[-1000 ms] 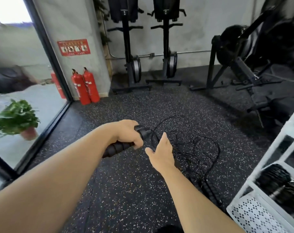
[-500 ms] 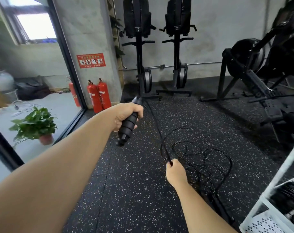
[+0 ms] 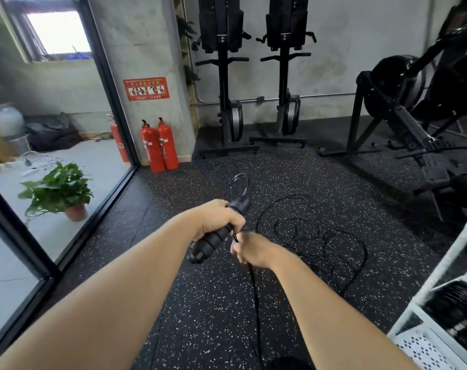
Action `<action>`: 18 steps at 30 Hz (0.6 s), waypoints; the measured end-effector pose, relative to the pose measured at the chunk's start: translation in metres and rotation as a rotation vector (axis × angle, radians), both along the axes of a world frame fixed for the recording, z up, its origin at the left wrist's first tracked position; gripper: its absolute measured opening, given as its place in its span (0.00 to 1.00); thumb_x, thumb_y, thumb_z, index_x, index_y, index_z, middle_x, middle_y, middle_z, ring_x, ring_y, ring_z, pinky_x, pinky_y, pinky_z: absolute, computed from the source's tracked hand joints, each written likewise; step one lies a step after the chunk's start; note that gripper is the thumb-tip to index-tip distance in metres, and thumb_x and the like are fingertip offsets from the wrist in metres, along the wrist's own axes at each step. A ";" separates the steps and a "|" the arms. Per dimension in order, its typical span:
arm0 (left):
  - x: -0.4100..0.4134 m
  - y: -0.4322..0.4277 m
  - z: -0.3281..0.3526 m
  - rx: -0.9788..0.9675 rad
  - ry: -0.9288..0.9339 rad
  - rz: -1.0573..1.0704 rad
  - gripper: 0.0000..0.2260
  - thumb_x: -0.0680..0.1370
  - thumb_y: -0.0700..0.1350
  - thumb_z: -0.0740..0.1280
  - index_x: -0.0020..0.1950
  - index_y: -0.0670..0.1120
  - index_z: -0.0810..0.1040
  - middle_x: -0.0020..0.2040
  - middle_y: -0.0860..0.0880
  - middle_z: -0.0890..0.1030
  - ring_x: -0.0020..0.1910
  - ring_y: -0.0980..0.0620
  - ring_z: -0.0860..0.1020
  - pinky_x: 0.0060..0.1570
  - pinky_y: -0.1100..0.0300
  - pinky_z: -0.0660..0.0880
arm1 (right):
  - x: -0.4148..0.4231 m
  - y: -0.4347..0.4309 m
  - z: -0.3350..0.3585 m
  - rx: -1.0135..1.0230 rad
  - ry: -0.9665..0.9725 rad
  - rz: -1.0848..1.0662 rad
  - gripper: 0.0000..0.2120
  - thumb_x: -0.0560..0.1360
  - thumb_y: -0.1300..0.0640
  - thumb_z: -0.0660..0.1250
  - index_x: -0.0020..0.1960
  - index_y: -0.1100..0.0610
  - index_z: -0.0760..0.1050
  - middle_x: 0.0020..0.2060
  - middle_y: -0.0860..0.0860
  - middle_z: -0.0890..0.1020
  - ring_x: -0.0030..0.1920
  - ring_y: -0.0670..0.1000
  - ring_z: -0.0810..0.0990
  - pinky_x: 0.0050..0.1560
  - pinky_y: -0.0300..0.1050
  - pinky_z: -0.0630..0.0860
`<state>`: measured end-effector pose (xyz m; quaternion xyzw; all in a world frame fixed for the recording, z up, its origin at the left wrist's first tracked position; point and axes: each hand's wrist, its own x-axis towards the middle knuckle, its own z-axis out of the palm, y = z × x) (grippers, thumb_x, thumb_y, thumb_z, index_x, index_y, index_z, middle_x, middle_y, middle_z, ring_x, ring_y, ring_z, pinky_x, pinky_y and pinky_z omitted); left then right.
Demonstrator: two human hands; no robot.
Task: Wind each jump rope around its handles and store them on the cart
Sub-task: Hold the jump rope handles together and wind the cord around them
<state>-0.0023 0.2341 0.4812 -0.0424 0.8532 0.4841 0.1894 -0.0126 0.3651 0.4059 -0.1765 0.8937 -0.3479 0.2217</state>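
Observation:
My left hand [image 3: 221, 217] grips black ribbed jump rope handles [image 3: 212, 240], held tilted in front of me above the floor. A short loop of black rope [image 3: 241, 180] arcs up from the handles' top end. My right hand [image 3: 251, 249] is closed on the rope right beside the handles, and the cord runs down from it toward the bottom of the view. The loose rest of the rope [image 3: 323, 244] lies in tangled loops on the speckled floor to the right. The white cart [image 3: 424, 340] stands at the lower right, with dark coiled items on its shelf.
Two red fire extinguishers [image 3: 159, 144] stand by the pillar. Two upright black machines [image 3: 253, 76] line the back wall, and a black rower [image 3: 419, 129] stretches along the right. A glass wall [image 3: 56, 156] with a potted plant [image 3: 58, 190] behind it closes off the left.
My right hand has brought the rope up from low over the floor to the handles. My left hand has lowered the handles, and a rope loop now stands above their top.

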 end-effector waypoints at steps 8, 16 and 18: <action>0.006 -0.018 0.011 -0.332 0.231 0.054 0.19 0.60 0.45 0.73 0.48 0.44 0.73 0.44 0.45 0.79 0.37 0.48 0.76 0.36 0.55 0.77 | -0.006 0.003 0.059 0.150 0.214 0.068 0.09 0.77 0.60 0.62 0.43 0.52 0.79 0.39 0.49 0.81 0.42 0.52 0.78 0.43 0.45 0.74; 0.028 -0.071 0.009 -0.351 0.196 0.246 0.20 0.60 0.46 0.72 0.48 0.44 0.73 0.40 0.45 0.78 0.35 0.47 0.76 0.34 0.57 0.75 | -0.032 0.023 0.074 0.377 0.487 -0.130 0.07 0.79 0.52 0.63 0.50 0.55 0.77 0.43 0.52 0.80 0.44 0.55 0.77 0.42 0.45 0.70; 0.033 -0.075 0.003 -0.340 0.177 0.238 0.21 0.60 0.46 0.72 0.50 0.43 0.74 0.39 0.45 0.78 0.35 0.47 0.75 0.35 0.57 0.74 | -0.034 0.020 0.080 0.185 0.535 -0.137 0.07 0.79 0.53 0.65 0.53 0.55 0.78 0.46 0.52 0.80 0.46 0.54 0.76 0.45 0.45 0.71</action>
